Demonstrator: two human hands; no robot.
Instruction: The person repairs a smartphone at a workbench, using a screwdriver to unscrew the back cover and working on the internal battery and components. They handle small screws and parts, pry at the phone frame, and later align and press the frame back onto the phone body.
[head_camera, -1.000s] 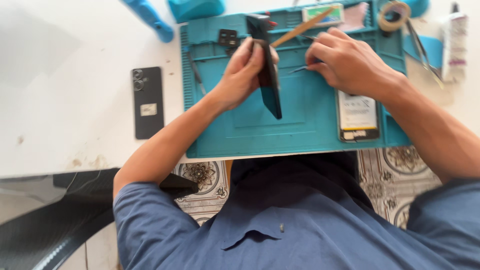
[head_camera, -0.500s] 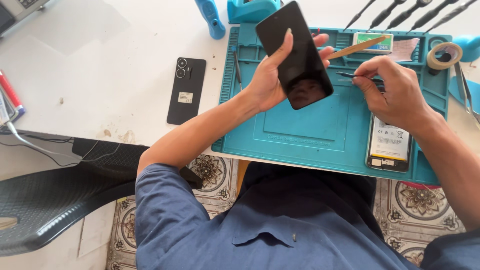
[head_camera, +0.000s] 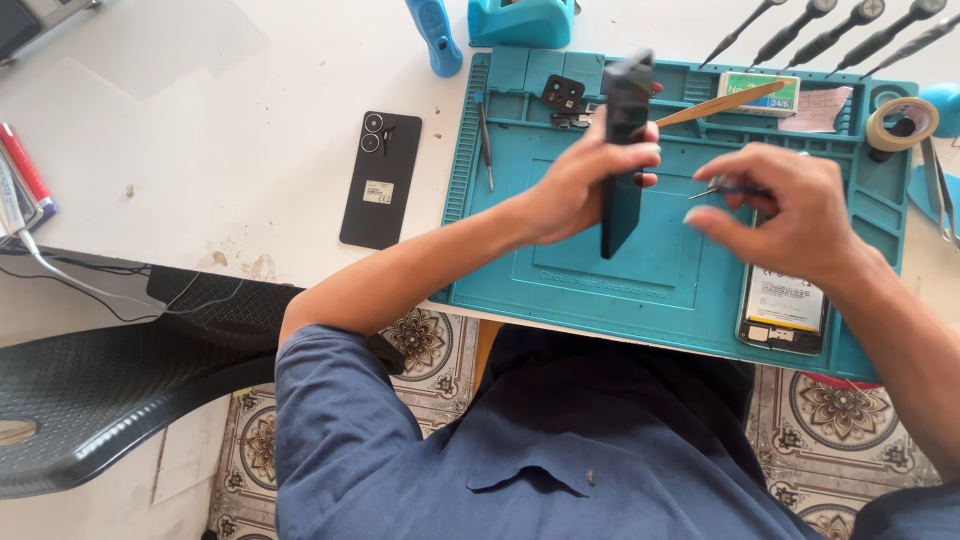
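A: What were the hands doing?

B: The left hand (head_camera: 575, 190) was closed around a dark phone body (head_camera: 622, 150), holding it on edge above the blue work mat (head_camera: 520, 260), so only its thin side faced the camera. The right hand (head_camera: 790, 215) was pinched shut on a slim metal tool (head_camera: 712, 188), probably tweezers, its tip pointing toward the phone but not touching it.

A: So which step would you call it?

B: I'd judge it an inspection or a turn of the handset between bouts of fine work on its inside. The tool was near the phone, apart from it.

A: And what did the next move call for?

B: A steady grip with the left, the phone turned so its working face showed, then the tip brought in with care, since the parts are small.

A: What lay around them?

B: A battery (head_camera: 783, 305) sat on the mat's right side, just beside the right wrist. A small camera module (head_camera: 563, 92) and a wooden stick (head_camera: 720, 103) lay along the mat's far trays, with a tape roll (head_camera: 900, 122) at the far right. A black back cover (head_camera: 380, 178) lay on the white tabletop (head_camera: 200, 150) left of the mat, well apart from both hands
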